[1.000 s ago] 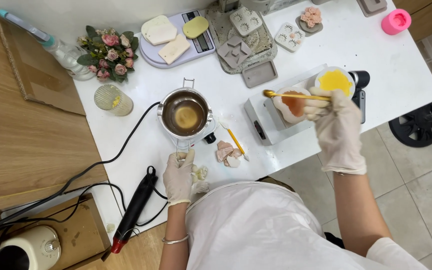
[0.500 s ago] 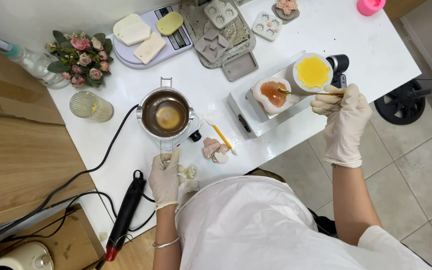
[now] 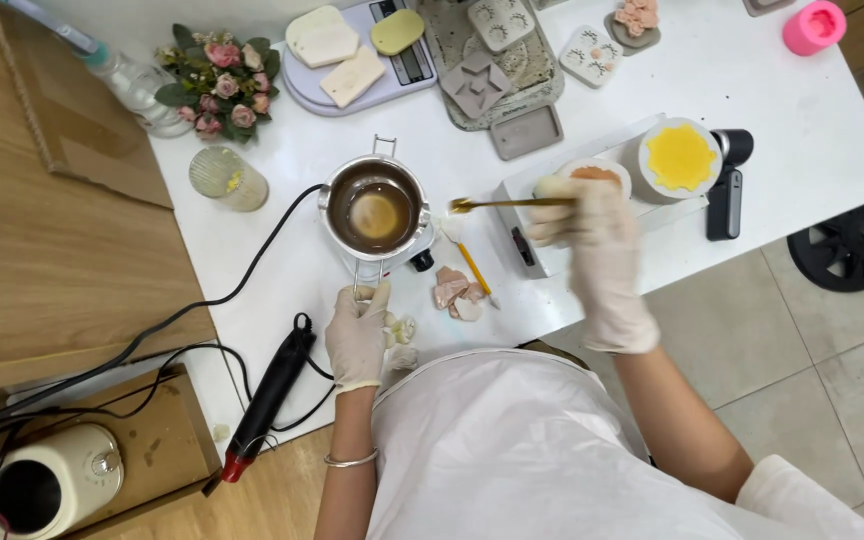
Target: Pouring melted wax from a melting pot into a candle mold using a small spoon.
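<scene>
My left hand [image 3: 357, 333], in a white glove, grips the handle of a small metal melting pot [image 3: 374, 208] that holds brownish liquid and sits on a hotplate on the white table [image 3: 792, 110]. My right hand [image 3: 592, 235], also gloved, holds a thin stick [image 3: 497, 204] whose orange-stained tip points left toward the pot's rim. Behind the right hand stand a small bowl of orange wax [image 3: 597, 175] and a cup of yellow wax [image 3: 680, 158] on a white tray.
Pink wax pieces [image 3: 455, 291] and a yellow pencil-like stick lie by the pot. A scale with cream and yellow bars [image 3: 352, 55], grey silicone moulds [image 3: 497, 60], a flower bouquet [image 3: 217, 85], a glass jar [image 3: 224, 178], a black heat gun [image 3: 267, 395] and a black tool [image 3: 727, 185] surround the work spot.
My right hand has lifted the stick out of the orange bowl and swung it left toward the pot. My left hand keeps its hold on the pot handle.
</scene>
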